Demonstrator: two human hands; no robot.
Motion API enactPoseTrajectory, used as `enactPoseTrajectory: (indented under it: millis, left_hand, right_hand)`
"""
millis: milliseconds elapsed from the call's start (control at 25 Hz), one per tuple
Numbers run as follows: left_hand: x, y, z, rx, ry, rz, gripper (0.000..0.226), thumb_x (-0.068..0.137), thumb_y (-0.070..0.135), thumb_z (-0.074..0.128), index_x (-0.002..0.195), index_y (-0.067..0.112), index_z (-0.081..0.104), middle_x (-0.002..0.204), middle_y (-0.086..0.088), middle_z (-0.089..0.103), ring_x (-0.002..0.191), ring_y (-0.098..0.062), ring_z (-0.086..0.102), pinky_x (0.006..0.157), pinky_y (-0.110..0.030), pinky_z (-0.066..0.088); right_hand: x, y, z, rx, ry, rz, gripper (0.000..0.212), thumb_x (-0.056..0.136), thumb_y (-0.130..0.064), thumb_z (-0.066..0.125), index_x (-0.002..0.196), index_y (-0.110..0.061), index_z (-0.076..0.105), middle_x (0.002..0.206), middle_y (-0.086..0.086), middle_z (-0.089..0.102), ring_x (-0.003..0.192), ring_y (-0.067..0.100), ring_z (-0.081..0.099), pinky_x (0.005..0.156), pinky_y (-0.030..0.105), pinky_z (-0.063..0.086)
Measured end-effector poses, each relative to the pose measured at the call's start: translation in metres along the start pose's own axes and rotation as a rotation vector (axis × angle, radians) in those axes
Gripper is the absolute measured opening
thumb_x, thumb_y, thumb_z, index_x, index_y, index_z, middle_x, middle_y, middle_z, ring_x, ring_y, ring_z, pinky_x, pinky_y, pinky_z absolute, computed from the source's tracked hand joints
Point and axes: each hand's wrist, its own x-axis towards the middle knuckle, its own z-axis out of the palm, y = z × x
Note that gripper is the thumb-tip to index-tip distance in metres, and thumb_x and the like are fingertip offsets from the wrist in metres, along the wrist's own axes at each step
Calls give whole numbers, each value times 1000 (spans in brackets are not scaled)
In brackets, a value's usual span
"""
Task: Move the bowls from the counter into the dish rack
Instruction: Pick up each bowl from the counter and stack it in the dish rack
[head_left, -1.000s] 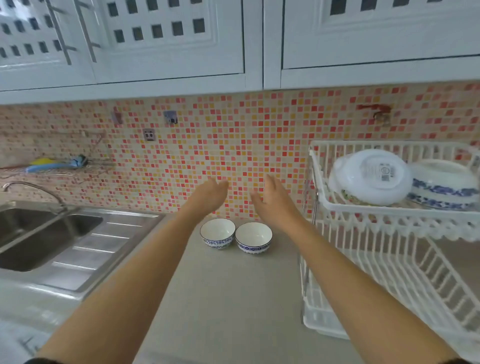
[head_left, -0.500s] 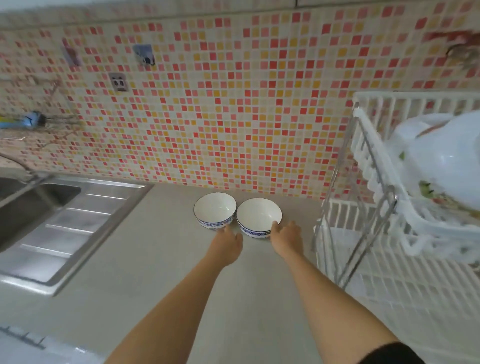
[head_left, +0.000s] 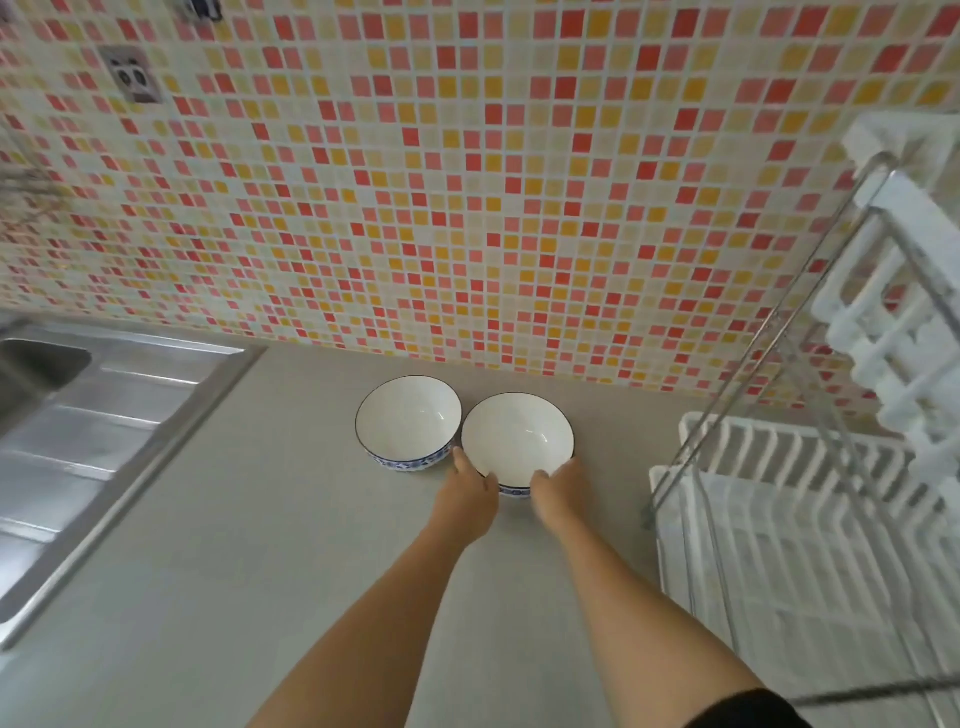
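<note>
Right-hand bowl (head_left: 518, 439): round white ceramic bowl, thin dark rim line, blue patterned band on the outer wall showing only at its near edge between the two hands. It sits upright on the pale grey counter (head_left: 291, 561), close to the back wall, tipped slightly toward the camera or just appearing so; cannot tell. The left hand (head_left: 466, 501) presses its fingers against the bowl's near-left rim; the right hand (head_left: 558, 496) cups the near-right rim. Both hands grasp this one bowl from either side, fingers curled onto its wall, palms low to the counter.

Left-hand bowl (head_left: 409, 423): same white interior, dark rim and blue-and-white band, upright, rim touching or just beside the first bowl's rim. No hand holds it, though the left hand's thumb lies near its right edge.

Open room: bare counter stretches from the bowls toward the camera and to the left as far as the stainless steel sink drainboard (head_left: 98, 431). To the right, a strip of clear counter separates the held bowl from the white plastic dish rack (head_left: 795, 525) with chrome wire legs; its lower tier of slats lies open, the upper tier overhangs at the frame edge.

Behind: mosaic wall of red, orange and cream tiles (head_left: 467, 182), meeting the counter just behind the bowls.
</note>
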Motion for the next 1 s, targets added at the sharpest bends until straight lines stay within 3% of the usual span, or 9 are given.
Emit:
enactPoseTrajectory:
  millis: [120, 200, 320, 400, 480, 600, 760, 880, 1000]
  left_hand:
    - [1, 1, 7, 14, 8, -43, 75, 97, 20, 44, 151, -1, -4, 151, -20, 33, 133, -36, 42, 106, -38, 35]
    - [-2, 1, 8, -37, 29, -60, 78, 92, 7, 46, 152, 5, -4, 134, -21, 49, 118, -37, 53, 98, -39, 43]
    - [-18, -5, 0, -201, 64, -97, 77, 82, -6, 43, 150, 17, 15, 94, -11, 56, 87, -34, 58, 80, -47, 57]
    - [-37, -12, -6, -221, 113, -95, 59, 83, -6, 40, 139, 12, 34, 81, -8, 55, 80, -35, 59, 73, -47, 58]
    - [-60, -18, -12, -214, 200, -74, 46, 87, -3, 36, 132, 9, 39, 81, -12, 56, 76, -35, 57, 67, -41, 53]
    - [-111, -17, -29, -308, 335, 27, 42, 90, -1, 35, 131, 9, 40, 99, -17, 59, 85, -36, 56, 73, -40, 49]
    - [-179, -6, -72, -457, 486, 273, 53, 91, -2, 38, 140, 18, 32, 120, -3, 57, 97, -23, 55, 80, -37, 50]
    - [-225, 9, -107, -598, 508, 430, 51, 95, 7, 39, 137, 34, 38, 105, 5, 60, 96, -23, 57, 85, -48, 56]
    - [-280, 40, -137, -981, 352, 590, 24, 94, 28, 38, 110, 39, 51, 105, 6, 58, 92, -16, 58, 72, -29, 55]
  right_hand:
    - [2, 14, 4, 90, 23, -38, 44, 85, -3, 47, 128, 1, 43, 126, 19, 57, 107, 38, 59, 82, 36, 50]
    - [-7, 26, 4, 225, 34, -37, 39, 81, 4, 47, 120, 1, 44, 116, 18, 58, 93, 33, 60, 77, 44, 55]
    - [-33, 39, -6, 354, 19, -70, 36, 79, 11, 46, 113, 0, 45, 108, 13, 57, 85, 25, 55, 67, 28, 45]
    - [-57, 42, -15, 408, -28, -113, 34, 80, 13, 46, 108, -6, 42, 106, 9, 55, 87, 21, 53, 61, 24, 42]
    - [-81, 43, -21, 441, -67, -163, 38, 80, 13, 45, 107, -13, 37, 104, 4, 54, 87, 18, 54, 63, 23, 48]
    - [-128, 40, -32, 504, -56, -288, 43, 80, 10, 48, 108, -20, 35, 119, 7, 57, 98, 22, 59, 83, 46, 56]
    - [-197, 8, -76, 681, -204, -445, 31, 84, -39, 62, 97, -33, 34, 114, -5, 55, 99, 15, 59, 91, 51, 53]
    - [-243, -26, -116, 729, -393, -488, 62, 60, -83, 47, 105, -43, 36, 121, -5, 51, 109, 17, 56, 82, 44, 57]
    - [-288, -44, -158, 715, -392, -649, 56, 56, -84, 48, 103, -55, 39, 131, -7, 48, 126, 18, 48, 105, 54, 41]
